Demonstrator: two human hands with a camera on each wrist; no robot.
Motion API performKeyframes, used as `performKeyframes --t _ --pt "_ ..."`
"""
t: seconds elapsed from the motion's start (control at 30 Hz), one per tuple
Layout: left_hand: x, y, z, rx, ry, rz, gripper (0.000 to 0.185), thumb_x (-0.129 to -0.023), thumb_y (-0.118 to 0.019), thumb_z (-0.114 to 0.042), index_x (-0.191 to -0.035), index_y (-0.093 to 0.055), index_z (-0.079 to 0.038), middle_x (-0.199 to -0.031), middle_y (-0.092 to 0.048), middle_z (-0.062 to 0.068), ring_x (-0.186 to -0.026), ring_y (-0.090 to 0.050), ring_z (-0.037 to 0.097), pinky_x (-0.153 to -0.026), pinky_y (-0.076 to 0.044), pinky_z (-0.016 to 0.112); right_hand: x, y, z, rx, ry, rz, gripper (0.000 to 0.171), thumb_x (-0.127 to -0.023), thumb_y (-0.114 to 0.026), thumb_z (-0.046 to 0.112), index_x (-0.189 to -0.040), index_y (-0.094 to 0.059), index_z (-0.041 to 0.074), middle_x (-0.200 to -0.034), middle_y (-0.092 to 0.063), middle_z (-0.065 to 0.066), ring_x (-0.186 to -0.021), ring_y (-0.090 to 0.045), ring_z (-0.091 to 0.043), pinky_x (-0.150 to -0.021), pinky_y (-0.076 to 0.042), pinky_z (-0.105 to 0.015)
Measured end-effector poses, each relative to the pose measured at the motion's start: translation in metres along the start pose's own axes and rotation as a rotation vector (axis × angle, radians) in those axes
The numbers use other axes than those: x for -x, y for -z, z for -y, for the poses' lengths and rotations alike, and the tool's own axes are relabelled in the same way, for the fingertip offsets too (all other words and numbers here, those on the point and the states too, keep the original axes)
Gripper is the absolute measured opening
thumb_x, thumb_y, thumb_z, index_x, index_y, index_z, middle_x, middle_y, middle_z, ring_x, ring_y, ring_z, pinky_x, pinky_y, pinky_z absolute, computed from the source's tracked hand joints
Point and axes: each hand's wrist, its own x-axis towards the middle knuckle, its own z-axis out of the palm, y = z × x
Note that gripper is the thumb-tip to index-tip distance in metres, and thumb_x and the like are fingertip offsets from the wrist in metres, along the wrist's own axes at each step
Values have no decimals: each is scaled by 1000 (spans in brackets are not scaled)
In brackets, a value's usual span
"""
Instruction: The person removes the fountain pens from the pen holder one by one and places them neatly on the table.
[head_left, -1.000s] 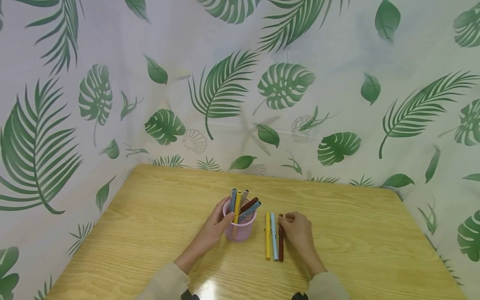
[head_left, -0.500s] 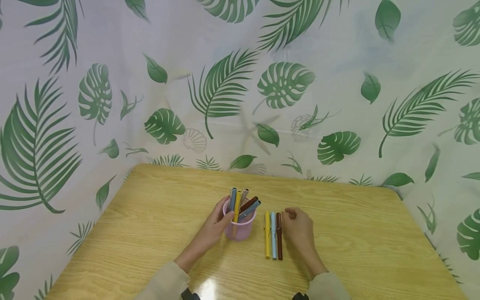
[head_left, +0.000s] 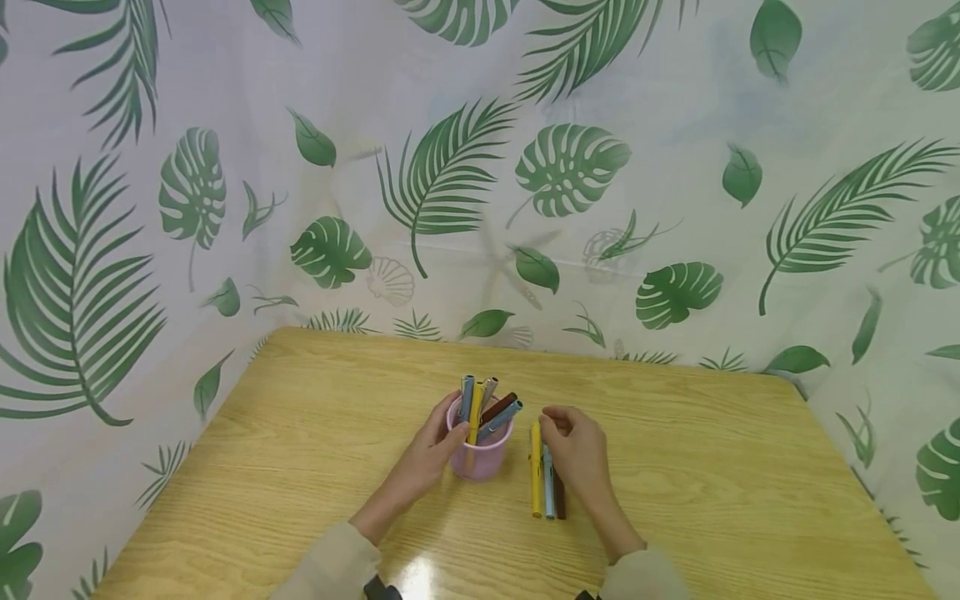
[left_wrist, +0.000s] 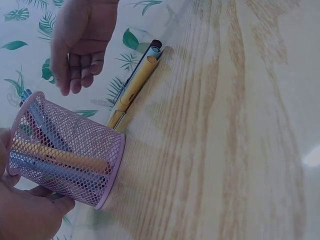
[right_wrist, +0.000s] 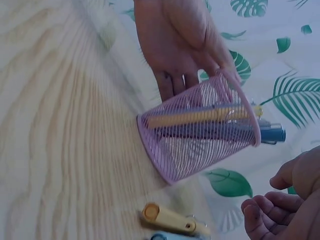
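Observation:
My left hand [head_left: 422,467] holds the pink mesh pen holder [head_left: 483,463] around its left side, thumb at the rim. Several pens stand in it, among them a yellow pen [head_left: 475,415], a dark brown pen [head_left: 498,407] and blue ones. To the holder's right, a yellow pen [head_left: 536,479], a light blue pen [head_left: 549,493] and a dark brown pen [head_left: 560,502] lie side by side on the table. Over their far ends hovers my right hand [head_left: 583,457], fingers loosely bent and holding nothing; the left wrist view shows it apart from the pens. It partly covers the blue and brown ones.
The wood-grain table [head_left: 337,400] runs back to a white cloth backdrop [head_left: 450,300] printed with green leaves. That cloth also rises along the left and right sides. A bright glare spot lies near the front of the table.
My right hand drew away from the dark brown pen, which now lies closer to the light blue one, then moved left over the row. The left hand and holder stayed still.

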Motion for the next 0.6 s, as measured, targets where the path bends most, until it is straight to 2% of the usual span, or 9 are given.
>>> performKeyframes --t 0.3,0.6 --pt "0 0 -1 0 1 -1 61 -112 -48 -23 -164 -20 -7 -166 -23 27 -151 -28 42 -123 -24 52 8 -9 15 -37 63 27 27 -97 -70 12 -119 -72 -4 -100 -74 -12 -89 -68 -22 -69 -56 -22" --pt "0 0 0 7 6 5 62 -112 -47 -24 -164 -19 -8 -166 -23 27 -151 -28 42 -123 -24 52 7 -18 21 -77 58 14 34 -94 -77 21 -117 -72 -4 -102 -74 -13 -89 -68 -22 -74 -56 -23"
